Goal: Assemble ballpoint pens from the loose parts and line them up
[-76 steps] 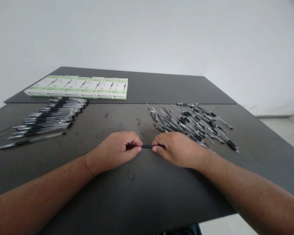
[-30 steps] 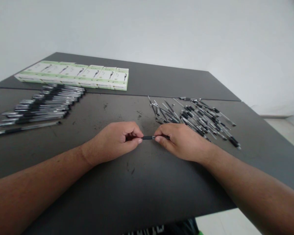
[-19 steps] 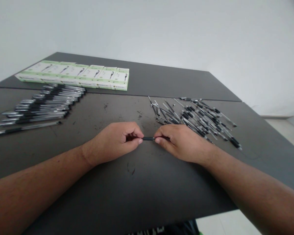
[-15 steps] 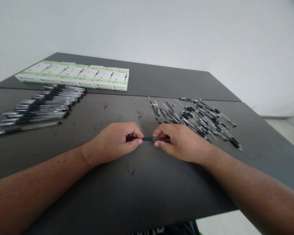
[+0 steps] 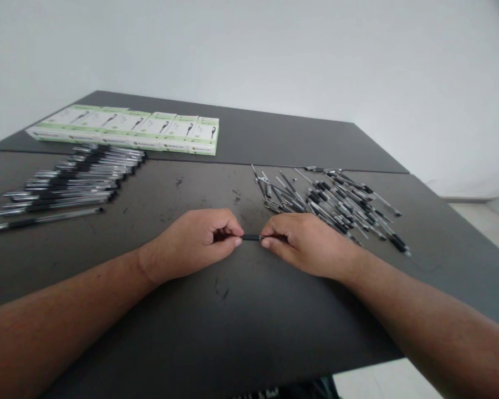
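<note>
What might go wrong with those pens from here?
The pen is in a fingertip pinch between the left hand and right hand, so it may slip. The right hand is close to the scattered pen parts and might knock some. The lone pen near the row of pens could perhaps roll.

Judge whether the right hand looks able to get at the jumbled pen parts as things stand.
Probably yes: the jumbled pen parts lie just beyond the right hand, with nothing seen standing between. But that hand pinches a dark pen piece, so it would likely have to let go first.
</note>
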A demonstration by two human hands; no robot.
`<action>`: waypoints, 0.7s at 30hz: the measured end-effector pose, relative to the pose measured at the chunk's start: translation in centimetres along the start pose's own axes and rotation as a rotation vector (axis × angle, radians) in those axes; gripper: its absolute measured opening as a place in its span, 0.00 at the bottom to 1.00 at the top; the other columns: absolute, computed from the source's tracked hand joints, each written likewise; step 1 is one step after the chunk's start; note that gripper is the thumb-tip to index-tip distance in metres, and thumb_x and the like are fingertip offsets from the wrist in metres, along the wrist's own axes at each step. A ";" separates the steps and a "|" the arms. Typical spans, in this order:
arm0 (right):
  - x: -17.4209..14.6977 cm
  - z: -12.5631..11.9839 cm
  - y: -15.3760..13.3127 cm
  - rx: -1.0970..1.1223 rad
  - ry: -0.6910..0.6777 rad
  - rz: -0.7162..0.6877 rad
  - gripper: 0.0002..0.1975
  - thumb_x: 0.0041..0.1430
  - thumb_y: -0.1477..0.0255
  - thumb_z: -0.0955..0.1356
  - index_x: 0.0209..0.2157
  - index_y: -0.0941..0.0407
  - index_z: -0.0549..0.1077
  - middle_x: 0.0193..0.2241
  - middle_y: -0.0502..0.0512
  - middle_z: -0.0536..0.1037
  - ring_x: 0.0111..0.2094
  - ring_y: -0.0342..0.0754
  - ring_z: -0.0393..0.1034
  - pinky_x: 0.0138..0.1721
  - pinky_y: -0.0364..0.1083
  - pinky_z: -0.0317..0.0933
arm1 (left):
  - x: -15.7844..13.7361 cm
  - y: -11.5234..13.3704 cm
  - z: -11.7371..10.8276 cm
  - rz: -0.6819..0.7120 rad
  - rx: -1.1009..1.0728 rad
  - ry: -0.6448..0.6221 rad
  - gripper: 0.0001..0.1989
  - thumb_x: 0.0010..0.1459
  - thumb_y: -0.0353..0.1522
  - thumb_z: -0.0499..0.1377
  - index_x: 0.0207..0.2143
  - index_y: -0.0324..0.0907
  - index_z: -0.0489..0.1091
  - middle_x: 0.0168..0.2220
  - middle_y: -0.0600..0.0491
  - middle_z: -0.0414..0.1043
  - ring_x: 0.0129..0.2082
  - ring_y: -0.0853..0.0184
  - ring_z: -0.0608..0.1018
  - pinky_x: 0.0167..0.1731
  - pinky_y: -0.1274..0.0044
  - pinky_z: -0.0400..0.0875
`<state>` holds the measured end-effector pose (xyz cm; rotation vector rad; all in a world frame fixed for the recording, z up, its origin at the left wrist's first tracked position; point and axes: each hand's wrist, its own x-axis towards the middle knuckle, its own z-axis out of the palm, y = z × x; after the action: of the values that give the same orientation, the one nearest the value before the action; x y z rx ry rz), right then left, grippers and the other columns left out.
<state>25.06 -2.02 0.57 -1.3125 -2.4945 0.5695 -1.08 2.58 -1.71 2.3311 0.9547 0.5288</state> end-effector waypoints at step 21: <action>0.1 -0.2 -0.3 0.004 -0.042 0.013 0.09 0.71 0.69 0.67 0.44 0.54 0.79 0.39 0.54 0.83 0.40 0.49 0.77 0.43 0.47 0.64 | 0.0 0.1 -0.1 -0.010 0.007 -0.008 0.07 0.61 0.36 0.60 0.37 0.46 0.78 0.33 0.57 0.82 0.33 0.68 0.82 0.34 0.76 0.71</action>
<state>24.93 -2.05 0.90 -1.3292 -2.5190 0.6110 -1.08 2.52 -1.53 2.3320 0.9657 0.5127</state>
